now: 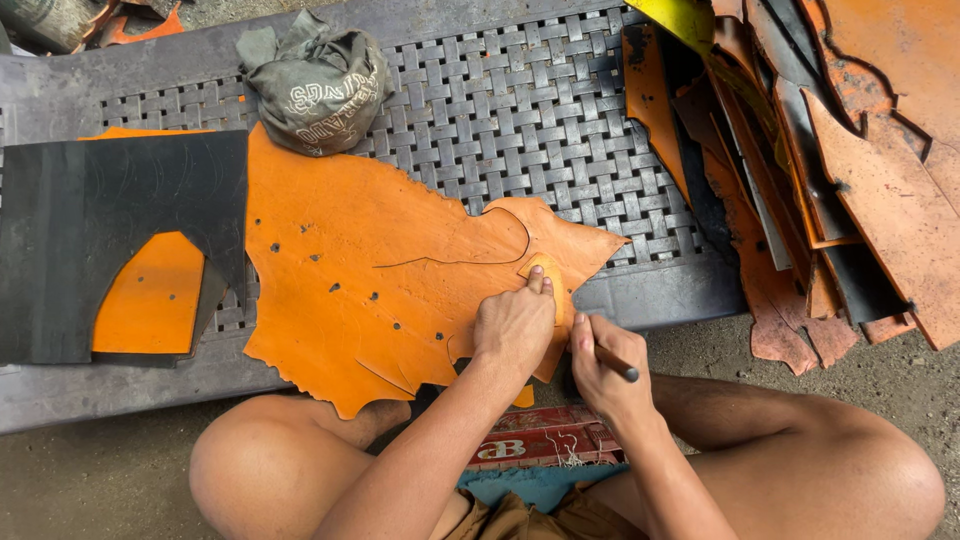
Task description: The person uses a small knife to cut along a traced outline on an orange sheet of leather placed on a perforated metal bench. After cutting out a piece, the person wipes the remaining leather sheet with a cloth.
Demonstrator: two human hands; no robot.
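At the middle of the frame the left hand (515,325) is pressing flat on a small orange oval template (548,275) lying on the large ragged orange leather sheet (370,270) across the grey woven plastic desk (560,130); the right hand (600,370) is closing around a dark pen-like marking tool (615,363), apparently tracing the outline; continuing calls for holding the template steady
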